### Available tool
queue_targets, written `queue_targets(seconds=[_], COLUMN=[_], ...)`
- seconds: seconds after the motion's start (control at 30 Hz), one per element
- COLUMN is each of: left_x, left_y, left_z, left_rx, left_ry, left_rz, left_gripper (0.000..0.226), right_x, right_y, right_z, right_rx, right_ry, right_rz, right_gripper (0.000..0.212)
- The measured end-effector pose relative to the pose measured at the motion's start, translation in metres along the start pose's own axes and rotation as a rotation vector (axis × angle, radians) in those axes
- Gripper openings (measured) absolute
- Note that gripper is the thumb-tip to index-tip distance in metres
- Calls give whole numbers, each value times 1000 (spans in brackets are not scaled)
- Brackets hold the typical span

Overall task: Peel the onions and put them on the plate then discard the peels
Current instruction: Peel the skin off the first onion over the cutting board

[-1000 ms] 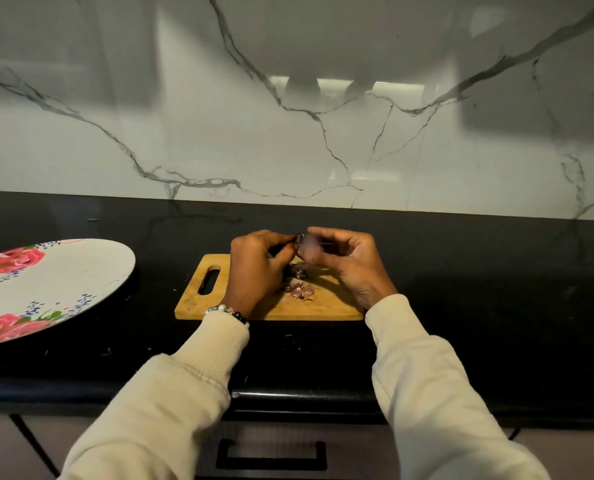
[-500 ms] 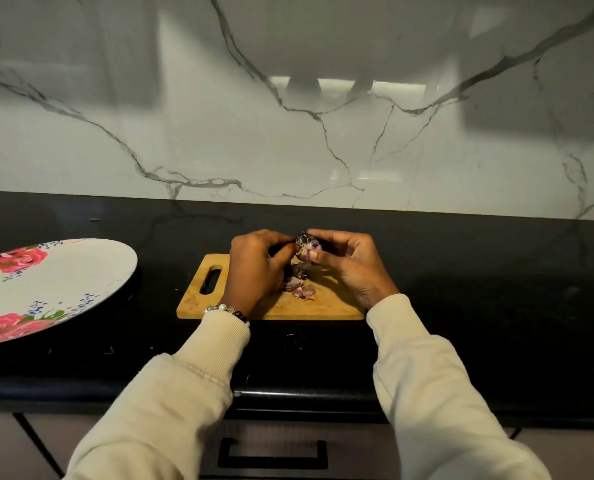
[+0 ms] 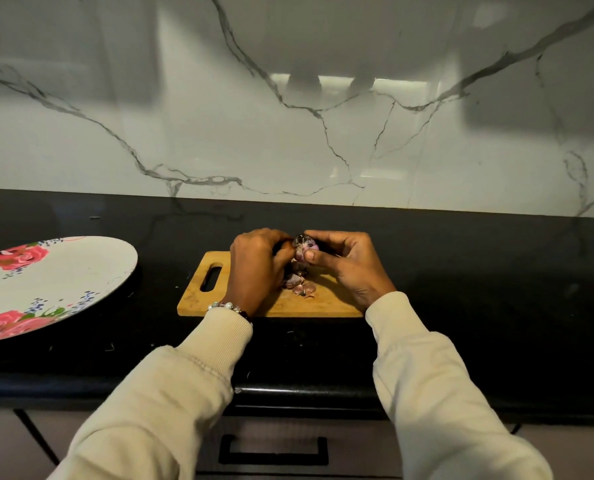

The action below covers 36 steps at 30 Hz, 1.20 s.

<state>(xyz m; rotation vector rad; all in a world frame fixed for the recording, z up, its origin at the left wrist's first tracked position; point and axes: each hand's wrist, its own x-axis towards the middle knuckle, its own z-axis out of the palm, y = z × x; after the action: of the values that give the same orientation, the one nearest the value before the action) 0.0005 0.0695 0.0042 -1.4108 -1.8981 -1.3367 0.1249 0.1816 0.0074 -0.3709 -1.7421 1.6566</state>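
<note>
While the small purple onion with patchy dark skin (image 3: 303,247) sits raised just above the far edge of the pale wooden cutting board with a slot handle (image 3: 271,289), both hands close on it from either side. The right hand (image 3: 349,263) curls round it, thumb pressed across its near face and fingers wrapped behind. The left hand (image 3: 257,265) has its fingers bent in against the onion's left side, apparently pinching at a flap of skin, though the fingertips themselves are hidden. Below the onion, a small heap of pink-purple papery peels (image 3: 299,284) lies on the middle of the board.

The step in hand looks like stripping the last dry skin. To do it well, the right hand should hold the bulb firm but not crush it, turning it a little at a time, while the left catches a loose edge near the root or tip and draws it down along the curve so the skin comes away in one strip. Keeping the work above the board lets scraps drop onto the heap rather than the black stone countertop (image 3: 479,289), where a few flecks already lie.

Well to the left, the large oval white plate painted with pink roses (image 3: 91,268) shows no onion.
</note>
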Motion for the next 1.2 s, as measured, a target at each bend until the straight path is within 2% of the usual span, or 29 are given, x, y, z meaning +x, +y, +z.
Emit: queue_targets(seconds=[0.27,0.43,0.7,0.83,1.07,1.2], left_x=[1,-1,-3,-3,0,-1], left_y=[0,0,0,3,1,1], left_z=[2,3,7,6,5,6], left_rx=[-100,-88,47,35,-117,-82], left_ry=[-77,-66,8,13,-35,-65], left_rz=[-80,-52,52,36,-48,-26], left_gripper=[15,13,11,12,19,21], right_x=[3,5,5,4,6,5], right_y=[2,4,6,4,2,2], right_z=[-4,-4,0,1,0,-1], right_rx=[-116,-152,-139,-151,-62,-120], right_ry=[2,10,44,35,76,69], right_rz=[-39,-61,-50,-43,-3,-37], right_gripper=[40,40,40,40,38,40])
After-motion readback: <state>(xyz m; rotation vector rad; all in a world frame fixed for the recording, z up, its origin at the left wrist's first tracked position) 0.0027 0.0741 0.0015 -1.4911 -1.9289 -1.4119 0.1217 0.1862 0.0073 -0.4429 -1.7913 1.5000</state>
